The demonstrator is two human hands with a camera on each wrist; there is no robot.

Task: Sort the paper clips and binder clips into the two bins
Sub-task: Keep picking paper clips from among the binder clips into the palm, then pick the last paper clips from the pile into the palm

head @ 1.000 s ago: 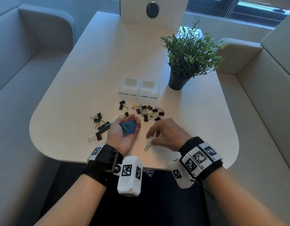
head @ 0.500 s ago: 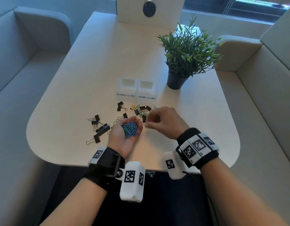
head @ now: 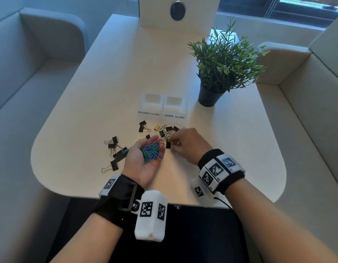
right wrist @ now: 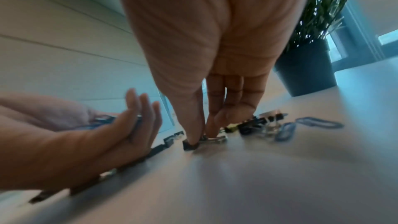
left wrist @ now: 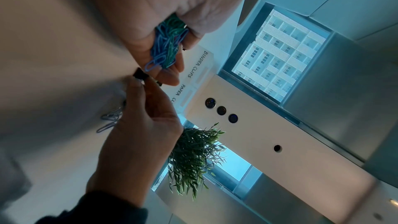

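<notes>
My left hand [head: 143, 164] lies palm up on the table, cupped under a pile of blue and green paper clips [head: 150, 152], which also show in the left wrist view [left wrist: 167, 45]. Just right of it, my right hand [head: 185, 143] reaches down, and its thumb and forefinger pinch a black binder clip [head: 167, 144] that lies on the table [right wrist: 190, 145]. Behind stands a mixed heap of binder and paper clips [head: 165, 130]. Two white bins stand further back, labelled BINDER CLIPS [head: 148, 113] and PAPER CLIPS [head: 174, 116].
Several loose black binder clips [head: 117, 152] lie left of my left hand. A potted plant [head: 210, 97] stands right of the bins. The table's rounded front edge [head: 183, 203] is near my wrists, and sofas flank both sides.
My right hand moved from the table's front edge up past my left palm to the heap. The green paper clip that lay in front is gone from the table. The left hand stayed put.
</notes>
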